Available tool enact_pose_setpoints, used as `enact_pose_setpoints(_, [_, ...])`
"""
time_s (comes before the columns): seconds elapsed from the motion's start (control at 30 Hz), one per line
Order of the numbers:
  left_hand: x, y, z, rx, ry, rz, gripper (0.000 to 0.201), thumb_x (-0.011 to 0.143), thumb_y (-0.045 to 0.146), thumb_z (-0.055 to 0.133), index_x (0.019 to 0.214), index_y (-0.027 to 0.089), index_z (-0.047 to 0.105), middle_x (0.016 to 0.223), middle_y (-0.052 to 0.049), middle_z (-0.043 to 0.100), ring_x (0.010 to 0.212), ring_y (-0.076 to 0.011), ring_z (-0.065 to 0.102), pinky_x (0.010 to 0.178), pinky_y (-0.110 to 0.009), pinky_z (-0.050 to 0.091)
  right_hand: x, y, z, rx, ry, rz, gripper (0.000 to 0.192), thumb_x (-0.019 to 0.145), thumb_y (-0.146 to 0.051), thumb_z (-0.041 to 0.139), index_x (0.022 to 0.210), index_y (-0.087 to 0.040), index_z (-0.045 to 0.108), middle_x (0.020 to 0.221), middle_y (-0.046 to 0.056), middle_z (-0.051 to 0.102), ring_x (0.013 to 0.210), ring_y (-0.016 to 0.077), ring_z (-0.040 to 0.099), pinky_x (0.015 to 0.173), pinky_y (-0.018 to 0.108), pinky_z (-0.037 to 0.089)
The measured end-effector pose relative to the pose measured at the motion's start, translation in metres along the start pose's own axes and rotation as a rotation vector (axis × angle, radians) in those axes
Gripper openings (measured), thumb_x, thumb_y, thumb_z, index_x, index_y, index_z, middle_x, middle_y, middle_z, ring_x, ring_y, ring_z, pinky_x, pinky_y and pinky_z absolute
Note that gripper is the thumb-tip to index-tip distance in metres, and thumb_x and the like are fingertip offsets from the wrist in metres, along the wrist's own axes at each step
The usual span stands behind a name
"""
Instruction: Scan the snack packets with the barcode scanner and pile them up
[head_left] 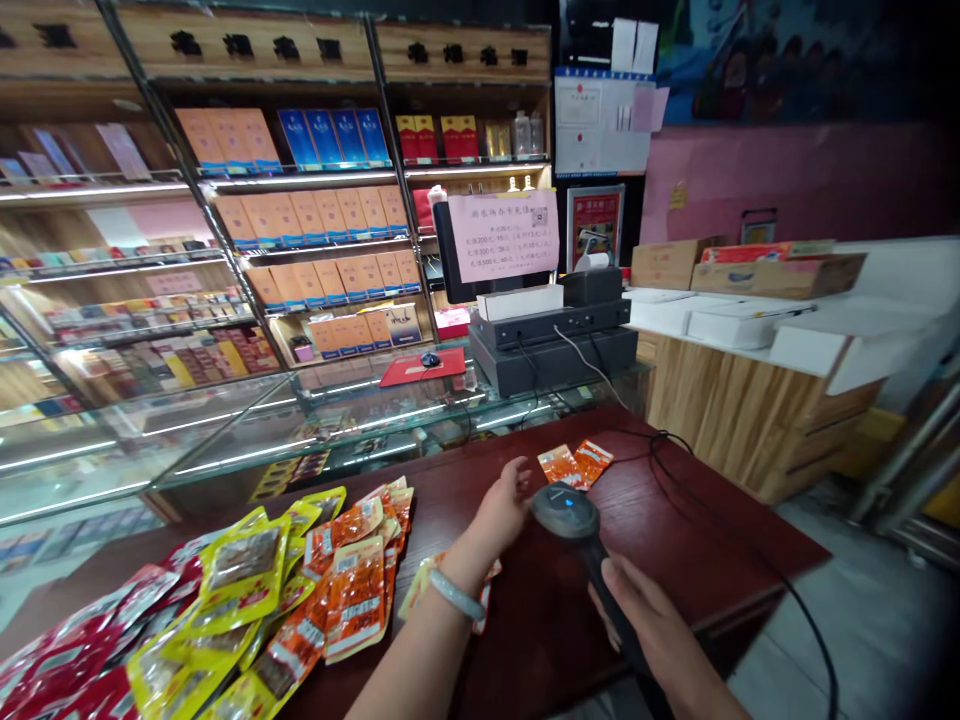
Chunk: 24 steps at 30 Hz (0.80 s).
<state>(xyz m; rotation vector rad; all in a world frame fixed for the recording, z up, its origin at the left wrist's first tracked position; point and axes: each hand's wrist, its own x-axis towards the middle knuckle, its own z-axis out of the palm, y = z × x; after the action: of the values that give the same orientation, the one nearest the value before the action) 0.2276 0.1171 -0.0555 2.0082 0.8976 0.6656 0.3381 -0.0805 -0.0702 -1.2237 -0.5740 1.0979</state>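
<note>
Dark red wood forms the surface [675, 540] of a shop's checkout, seen from the wearer's head. Nearest, the right hand [649, 620] is closed around the grip of a black handheld barcode scanner [574, 520], whose head shows a small blue light and points toward the far side. Its black cable [780, 580] loops off the right edge and back across the wood. Just left of the scanner, the left hand [504, 510], a pale bangle [457, 595] on its wrist, reaches forward with fingers loosely spread and flat, gripping nothing; beneath the forearm lies one orange snack packet [420, 585]. Two more orange packets [574, 465] lie just beyond the fingertips, apart from them. At near left, a heap of red, yellow and orange snack packets [247, 610] spreads across the wood; their print is too small to read. Farther back stands a glass display case [247, 430] carrying a red mat and mouse [424, 365], then a black cash register [555, 340] with a pink notice [504, 235] taped to its screen, the writing illegible. Behind, shelves [300, 230] hold orange, blue and red boxes. At far right, cardboard cartons [772, 270] sit on a pale wooden counter.
</note>
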Motion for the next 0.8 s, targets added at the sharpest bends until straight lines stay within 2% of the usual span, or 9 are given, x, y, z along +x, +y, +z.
enact_pose_setpoints(0.07, [-0.019,0.002,-0.021,0.295,-0.013,0.006,0.058,0.074,0.017,0.07,0.129,0.02,0.052,0.129,-0.013,0.063,0.122,-0.0233,0.058,0.103,-0.036,0.043,-0.002,0.001,-0.001,-0.015,0.019,0.019,0.067,0.072,-0.071,0.07,0.114,-0.018,0.067,0.066,-0.002,0.062,0.055,0.012,0.051,0.049,0.021,0.037])
enact_pose_setpoints(0.17, [-0.055,-0.001,-0.056,0.786,-0.053,-0.114,0.049,0.065,0.037,0.08,0.109,0.021,0.066,0.121,-0.013,0.065,0.118,-0.0341,0.056,0.1,-0.046,0.041,-0.006,0.002,0.001,-0.026,0.034,0.057,0.072,0.068,-0.071,0.072,0.118,-0.02,0.068,0.072,0.001,0.067,0.064,0.0169,0.059,0.051,0.023,0.041])
enact_pose_setpoints(0.27, [-0.081,-0.009,-0.076,0.993,-0.083,-0.24,0.052,0.062,0.052,0.077,0.102,0.019,0.068,0.114,-0.015,0.066,0.113,-0.0375,0.055,0.094,-0.049,0.042,-0.008,0.003,0.006,-0.074,-0.044,0.096,0.073,0.069,-0.071,0.072,0.123,-0.022,0.068,0.074,0.002,0.069,0.073,0.0206,0.064,0.056,0.025,0.046])
enact_pose_setpoints(0.37, [-0.089,-0.018,-0.076,0.996,-0.096,-0.273,0.055,0.064,0.056,0.073,0.102,0.017,0.065,0.113,-0.016,0.065,0.113,-0.0364,0.056,0.093,-0.046,0.042,-0.009,0.005,0.013,-0.1,-0.106,0.069,0.066,0.069,-0.07,0.073,0.118,-0.025,0.073,0.09,0.005,0.075,0.087,0.0239,0.067,0.074,0.03,0.052])
enact_pose_setpoints(0.43, [-0.088,-0.022,-0.072,0.987,-0.065,-0.28,0.057,0.065,0.055,0.074,0.104,0.016,0.061,0.112,-0.018,0.066,0.112,-0.036,0.058,0.09,-0.043,0.043,-0.01,0.007,0.017,-0.091,-0.106,0.04,0.062,0.069,-0.069,0.074,0.113,-0.025,0.076,0.1,0.007,0.075,0.094,0.0257,0.067,0.085,0.034,0.051])
enact_pose_setpoints(0.53, [-0.084,-0.025,-0.064,0.904,0.012,-0.325,0.054,0.072,0.047,0.073,0.11,0.015,0.053,0.101,-0.016,0.069,0.1,-0.0318,0.065,0.081,-0.036,0.044,-0.013,0.01,0.019,-0.087,-0.085,0.066,0.064,0.067,-0.07,0.074,0.112,-0.025,0.076,0.095,0.006,0.076,0.087,0.0243,0.067,0.077,0.033,0.052])
enact_pose_setpoints(0.63, [-0.08,-0.028,-0.059,0.716,0.095,-0.345,0.042,0.08,0.035,0.068,0.111,0.016,0.047,0.093,-0.012,0.071,0.089,-0.0262,0.069,0.073,-0.03,0.044,-0.015,0.013,0.017,-0.04,-0.054,0.109,0.065,0.064,-0.071,0.076,0.111,-0.026,0.076,0.086,0.004,0.075,0.074,0.0206,0.065,0.066,0.028,0.051])
enact_pose_setpoints(0.8, [-0.068,-0.034,-0.055,0.26,0.283,-0.28,0.031,0.087,0.017,0.056,0.116,0.019,0.047,0.103,-0.01,0.072,0.092,-0.019,0.069,0.077,-0.027,0.048,-0.017,0.014,0.012,0.046,-0.005,0.18,0.061,0.06,-0.068,0.08,0.105,-0.027,0.077,0.077,0.002,0.074,0.076,0.0204,0.068,0.067,0.026,0.051])
